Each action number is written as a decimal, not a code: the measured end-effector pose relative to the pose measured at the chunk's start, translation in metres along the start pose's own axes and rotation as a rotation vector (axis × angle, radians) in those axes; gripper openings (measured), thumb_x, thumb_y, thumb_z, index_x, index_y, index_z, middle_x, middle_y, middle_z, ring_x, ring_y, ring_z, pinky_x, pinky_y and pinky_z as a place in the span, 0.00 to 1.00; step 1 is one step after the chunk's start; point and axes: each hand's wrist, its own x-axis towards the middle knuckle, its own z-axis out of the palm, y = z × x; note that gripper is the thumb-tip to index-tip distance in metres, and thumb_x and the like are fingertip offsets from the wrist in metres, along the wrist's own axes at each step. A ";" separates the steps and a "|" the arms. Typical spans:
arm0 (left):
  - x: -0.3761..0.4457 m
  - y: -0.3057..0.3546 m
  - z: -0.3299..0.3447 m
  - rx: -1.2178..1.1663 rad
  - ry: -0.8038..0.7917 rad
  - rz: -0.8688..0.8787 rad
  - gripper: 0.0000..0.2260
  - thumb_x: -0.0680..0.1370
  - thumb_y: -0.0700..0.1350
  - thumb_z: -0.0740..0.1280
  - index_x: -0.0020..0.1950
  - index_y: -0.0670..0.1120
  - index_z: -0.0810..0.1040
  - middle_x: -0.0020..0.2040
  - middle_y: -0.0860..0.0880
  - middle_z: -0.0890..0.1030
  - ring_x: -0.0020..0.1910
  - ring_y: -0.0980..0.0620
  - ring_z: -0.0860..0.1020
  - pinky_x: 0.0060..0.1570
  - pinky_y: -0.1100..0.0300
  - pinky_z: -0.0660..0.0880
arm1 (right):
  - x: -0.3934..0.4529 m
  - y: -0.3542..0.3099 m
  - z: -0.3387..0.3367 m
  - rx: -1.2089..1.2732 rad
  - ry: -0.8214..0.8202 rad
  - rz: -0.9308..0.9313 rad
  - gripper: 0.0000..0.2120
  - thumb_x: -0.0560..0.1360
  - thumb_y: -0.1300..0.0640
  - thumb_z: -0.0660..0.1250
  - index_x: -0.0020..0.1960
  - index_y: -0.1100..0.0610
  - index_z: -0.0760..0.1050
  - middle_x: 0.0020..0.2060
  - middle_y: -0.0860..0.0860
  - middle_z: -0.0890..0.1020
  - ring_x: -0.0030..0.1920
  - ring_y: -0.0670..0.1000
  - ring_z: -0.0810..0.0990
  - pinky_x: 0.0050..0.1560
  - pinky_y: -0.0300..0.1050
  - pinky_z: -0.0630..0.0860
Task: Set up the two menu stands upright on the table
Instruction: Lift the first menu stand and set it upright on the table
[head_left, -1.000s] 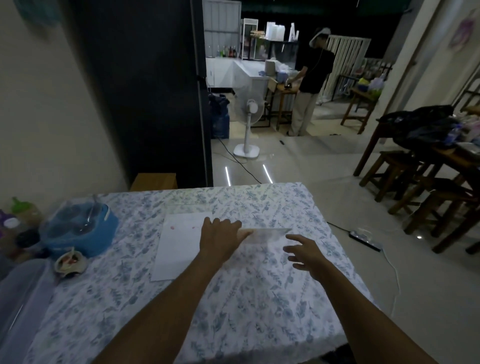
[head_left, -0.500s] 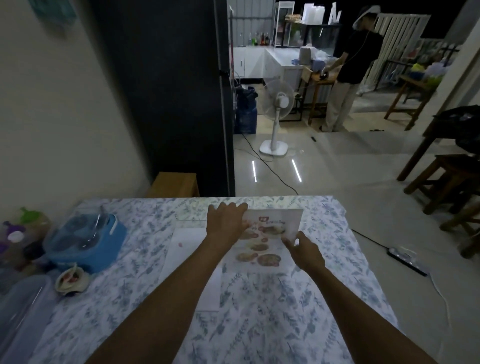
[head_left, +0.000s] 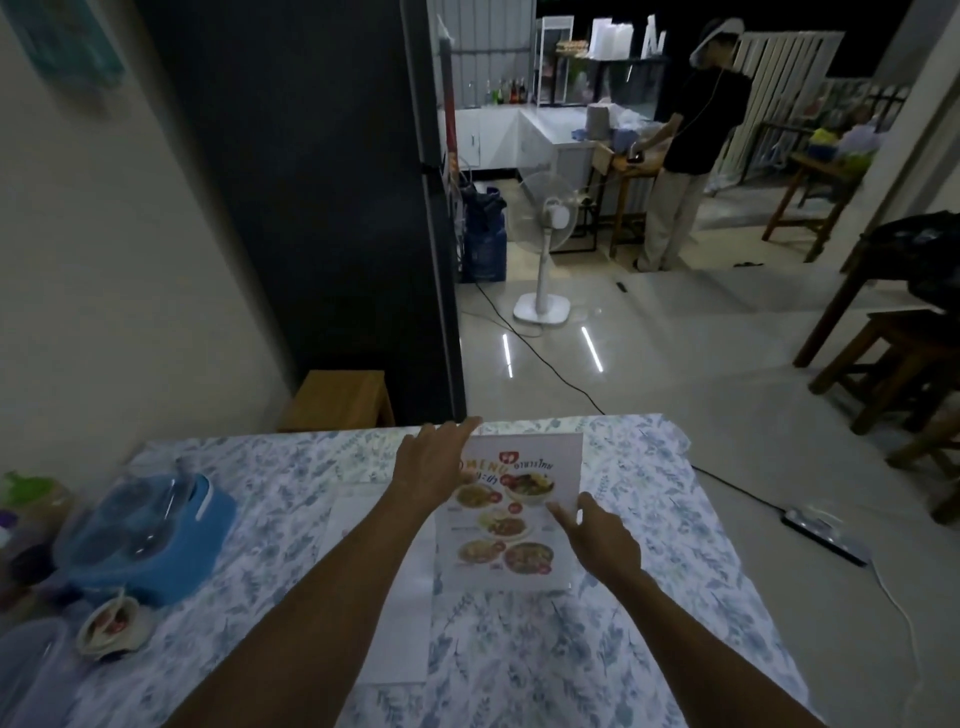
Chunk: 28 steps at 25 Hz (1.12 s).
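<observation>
One menu stand (head_left: 514, 514), a clear holder with a sheet of food pictures, stands upright near the far edge of the table (head_left: 665, 525), facing me. My left hand (head_left: 431, 462) lies over its top left corner, fingers reaching past the top edge. My right hand (head_left: 597, 535) pinches its right edge, index finger in front and thumb at the side. The second menu stand (head_left: 405, 639) lies flat and white on the floral cloth, just left of the upright one and partly under my left forearm.
A blue container with a clear lid (head_left: 150, 540), a small bowl (head_left: 111, 629) and bottles crowd the table's left side. Beyond the table are a wooden stool (head_left: 337, 400), a standing fan (head_left: 543, 218), a person (head_left: 691, 156) and a power strip (head_left: 826, 535).
The menu stand went from lying almost flat to standing upright with its printed face toward me. Both hands moved with it toward the far edge, and my right fingers have loosened.
</observation>
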 end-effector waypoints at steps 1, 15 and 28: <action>-0.001 0.001 -0.003 0.004 -0.003 -0.002 0.41 0.69 0.58 0.75 0.76 0.58 0.55 0.59 0.49 0.77 0.56 0.47 0.77 0.53 0.46 0.76 | 0.001 0.000 -0.002 0.000 -0.014 -0.012 0.27 0.76 0.30 0.56 0.57 0.52 0.72 0.42 0.49 0.81 0.40 0.50 0.80 0.36 0.47 0.76; -0.028 -0.053 -0.042 0.098 0.175 0.148 0.37 0.73 0.74 0.53 0.73 0.52 0.66 0.60 0.47 0.78 0.56 0.47 0.77 0.58 0.45 0.71 | -0.024 -0.015 0.017 -0.105 -0.005 0.192 0.23 0.73 0.38 0.68 0.57 0.56 0.77 0.44 0.52 0.84 0.41 0.53 0.85 0.40 0.50 0.83; -0.122 -0.232 0.066 0.081 -0.083 -0.185 0.30 0.78 0.69 0.47 0.66 0.51 0.74 0.59 0.48 0.80 0.56 0.46 0.79 0.61 0.43 0.65 | -0.065 -0.092 0.178 -0.145 -0.206 0.178 0.23 0.76 0.40 0.66 0.58 0.59 0.76 0.51 0.55 0.84 0.52 0.57 0.84 0.55 0.56 0.81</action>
